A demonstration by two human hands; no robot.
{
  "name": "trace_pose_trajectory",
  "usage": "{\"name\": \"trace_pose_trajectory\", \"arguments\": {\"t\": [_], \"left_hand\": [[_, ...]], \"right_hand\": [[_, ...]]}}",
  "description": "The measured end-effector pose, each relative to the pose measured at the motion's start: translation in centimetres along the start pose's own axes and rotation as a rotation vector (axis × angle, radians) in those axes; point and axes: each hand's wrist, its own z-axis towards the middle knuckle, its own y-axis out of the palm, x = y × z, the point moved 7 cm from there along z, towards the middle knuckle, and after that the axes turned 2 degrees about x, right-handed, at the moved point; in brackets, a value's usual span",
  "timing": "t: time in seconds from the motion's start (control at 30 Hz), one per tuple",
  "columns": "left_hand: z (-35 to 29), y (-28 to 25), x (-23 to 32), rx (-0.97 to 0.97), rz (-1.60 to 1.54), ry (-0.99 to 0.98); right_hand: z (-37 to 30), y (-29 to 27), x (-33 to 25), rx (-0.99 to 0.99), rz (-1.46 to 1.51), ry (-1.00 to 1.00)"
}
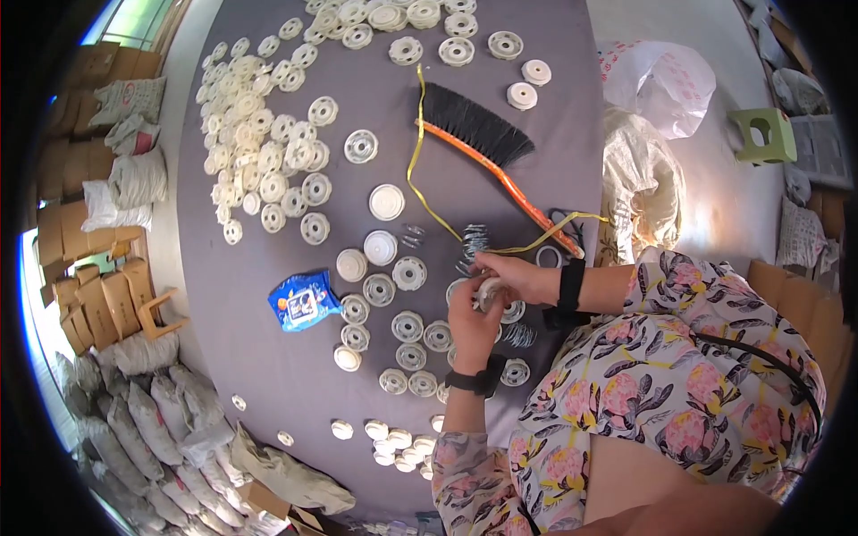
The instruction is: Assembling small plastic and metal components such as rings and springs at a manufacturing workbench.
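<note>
My left hand [472,323] and my right hand [517,274] meet over the near right part of the table. Both have their fingers closed around one small whitish round plastic piece [489,292], largely covered by the fingers. Just beyond my right hand stand coiled metal springs [475,238]; more springs [519,336] lie by my left wrist. Loose small springs [412,237] rest farther left. Around my left hand are several round white wheel-like parts with holes [407,327]. Some solid white discs [381,248] lie a little farther off.
A black-bristled brush with an orange handle [500,174] and a yellow strap [414,170] lie beyond my hands. A blue packet [304,300] sits to the left. Piled white discs [246,116] cover the far left tabletop. Sacks [639,179] stand beside the table's right edge.
</note>
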Motion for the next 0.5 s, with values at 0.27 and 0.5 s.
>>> {"name": "trace_pose_trajectory", "arguments": {"t": [0.27,0.5], "left_hand": [[-1.9,-0.2,-1.2,0.052,-0.178,0.103],[-0.5,-6.3,-6.8,0.379,-0.297,-0.043]], "right_hand": [[1.9,-0.1,2.7,-0.105,-0.048,-0.056],[0.2,1.0,2.3,-0.078,-0.274,0.018]]}}
